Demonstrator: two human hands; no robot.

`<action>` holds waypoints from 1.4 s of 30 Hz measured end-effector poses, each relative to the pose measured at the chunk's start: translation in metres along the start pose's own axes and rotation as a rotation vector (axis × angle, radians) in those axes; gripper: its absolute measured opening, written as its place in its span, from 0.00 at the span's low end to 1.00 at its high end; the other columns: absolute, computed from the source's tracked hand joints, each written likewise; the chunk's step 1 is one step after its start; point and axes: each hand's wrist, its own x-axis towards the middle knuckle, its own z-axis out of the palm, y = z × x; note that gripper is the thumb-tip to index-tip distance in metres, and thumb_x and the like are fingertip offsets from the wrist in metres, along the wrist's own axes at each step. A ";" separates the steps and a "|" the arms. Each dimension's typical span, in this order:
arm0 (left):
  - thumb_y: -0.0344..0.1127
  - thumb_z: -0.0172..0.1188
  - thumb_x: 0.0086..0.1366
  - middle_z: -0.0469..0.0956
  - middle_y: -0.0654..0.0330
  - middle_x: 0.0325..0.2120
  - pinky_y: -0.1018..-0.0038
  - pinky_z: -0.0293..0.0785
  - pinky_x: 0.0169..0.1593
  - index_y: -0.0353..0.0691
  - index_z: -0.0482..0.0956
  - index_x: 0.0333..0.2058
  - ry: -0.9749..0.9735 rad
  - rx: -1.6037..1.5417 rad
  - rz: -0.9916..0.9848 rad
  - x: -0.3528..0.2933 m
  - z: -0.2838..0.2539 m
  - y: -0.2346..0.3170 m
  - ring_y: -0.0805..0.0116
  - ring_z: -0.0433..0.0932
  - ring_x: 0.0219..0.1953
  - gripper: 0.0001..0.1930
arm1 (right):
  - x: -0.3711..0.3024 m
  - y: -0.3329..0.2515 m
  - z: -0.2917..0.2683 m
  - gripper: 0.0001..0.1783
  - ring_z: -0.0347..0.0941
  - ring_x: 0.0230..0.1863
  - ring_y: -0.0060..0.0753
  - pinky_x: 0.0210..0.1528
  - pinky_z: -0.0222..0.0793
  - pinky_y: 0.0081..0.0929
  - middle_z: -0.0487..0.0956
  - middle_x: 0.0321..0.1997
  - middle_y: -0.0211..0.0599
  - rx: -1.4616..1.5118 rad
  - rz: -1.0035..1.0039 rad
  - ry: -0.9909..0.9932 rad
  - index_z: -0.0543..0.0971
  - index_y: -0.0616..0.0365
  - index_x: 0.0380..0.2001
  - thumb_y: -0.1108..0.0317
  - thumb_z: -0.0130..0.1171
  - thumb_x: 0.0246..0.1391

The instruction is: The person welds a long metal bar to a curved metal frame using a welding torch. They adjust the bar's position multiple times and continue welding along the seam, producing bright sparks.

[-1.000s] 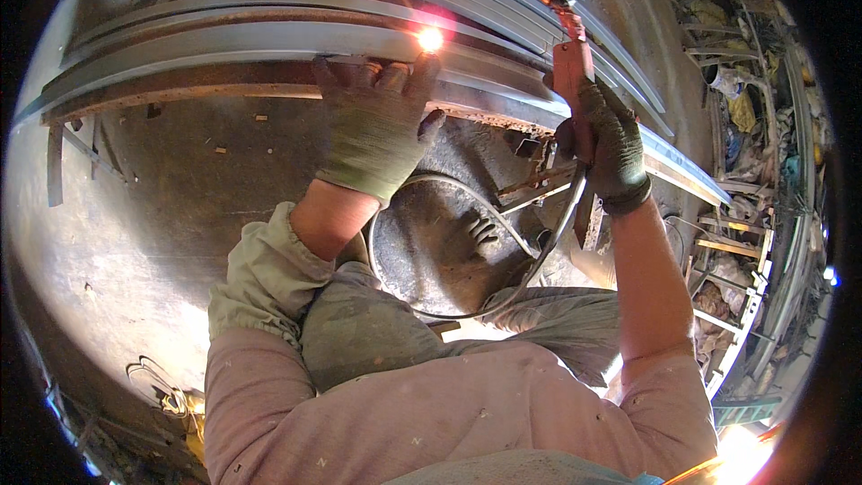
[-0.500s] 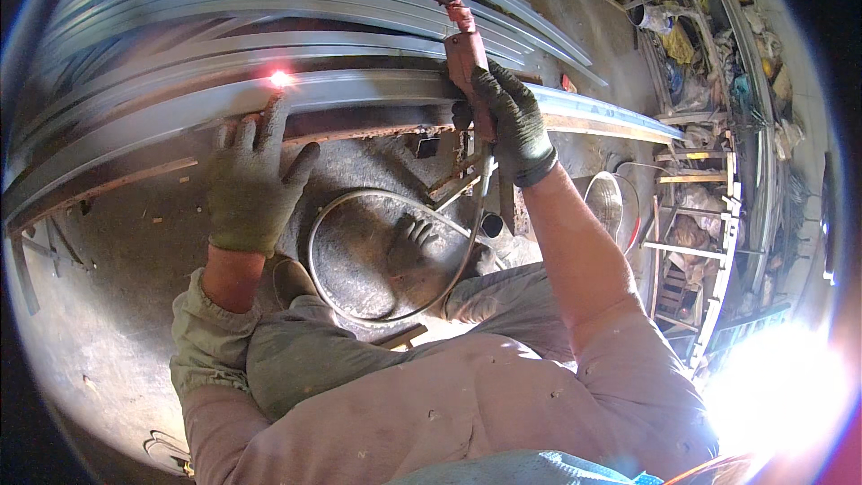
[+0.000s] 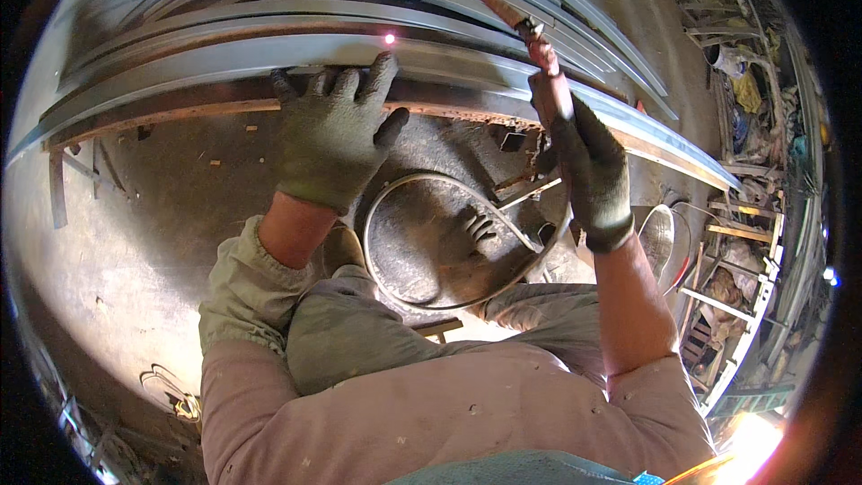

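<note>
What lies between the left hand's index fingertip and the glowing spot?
In the head view, just a narrow bare strip of grey metal profile lies between the left hand and the glowing spot.

At the right, 1 pale ladder-like frame (image 3: 718,304) stood near cluttered racking (image 3: 718,30). 1 yellow bundle (image 3: 746,90) lay along the same side. At lower left, coiled cable (image 3: 187,407) lay on the floor (image 3: 135,296). 1 bright light (image 3: 754,447) shone at lower right.

Metal bars (image 3: 314,47) ahead; cable loop (image 3: 422,176) nearer; clutter (image 3: 745,94) far right
</note>
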 end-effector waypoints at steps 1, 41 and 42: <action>0.65 0.60 0.75 0.85 0.53 0.57 0.33 0.66 0.70 0.50 0.75 0.76 -0.009 -0.003 0.007 0.000 -0.001 -0.001 0.46 0.80 0.61 0.38 | -0.009 -0.006 0.000 0.27 0.84 0.41 0.28 0.45 0.82 0.31 0.88 0.48 0.41 -0.058 -0.022 -0.048 0.77 0.59 0.75 0.58 0.58 0.82; 0.54 0.66 0.75 0.84 0.49 0.59 0.45 0.69 0.72 0.50 0.75 0.75 0.381 0.001 -0.299 -0.054 0.015 -0.147 0.44 0.82 0.63 0.34 | -0.055 -0.065 0.046 0.21 0.80 0.51 0.27 0.56 0.77 0.29 0.87 0.55 0.39 -0.174 -0.092 -0.147 0.82 0.58 0.70 0.70 0.59 0.80; 0.53 0.66 0.75 0.84 0.49 0.59 0.45 0.69 0.72 0.51 0.75 0.75 0.366 0.002 -0.301 -0.055 0.016 -0.148 0.44 0.82 0.63 0.34 | -0.055 -0.064 0.047 0.21 0.80 0.51 0.27 0.56 0.77 0.29 0.87 0.55 0.39 -0.181 -0.090 -0.144 0.82 0.58 0.70 0.70 0.59 0.80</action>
